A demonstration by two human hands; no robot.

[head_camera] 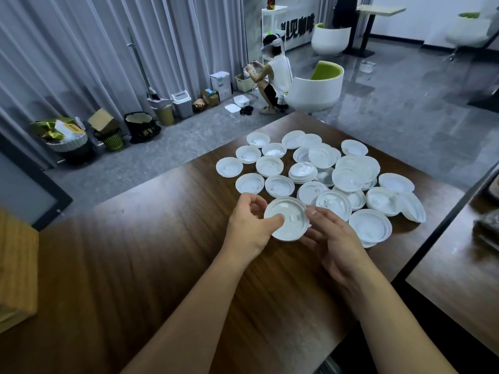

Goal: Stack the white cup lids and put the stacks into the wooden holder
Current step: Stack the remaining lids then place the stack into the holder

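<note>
Several white cup lids point(270, 166) lie spread over the far half of a dark wooden table point(151, 260), some overlapping or in short stacks point(303, 172). Just above the table's middle I hold a small stack of lids point(290, 215) between both hands. My left hand point(249, 225) grips its left rim, thumb on top and fingers curled behind. My right hand point(333, 238) holds the right rim, thumb on the edge and fingers underneath. A light wooden object point(16, 263) stands at the table's left edge; whether it is the holder cannot be told.
A second table point(459, 287) stands close on the right, separated by a narrow gap. Beyond the table a person point(272, 76) crouches on the floor near a white and green chair point(316, 87). Bins and boxes point(140, 125) line the grey curtain.
</note>
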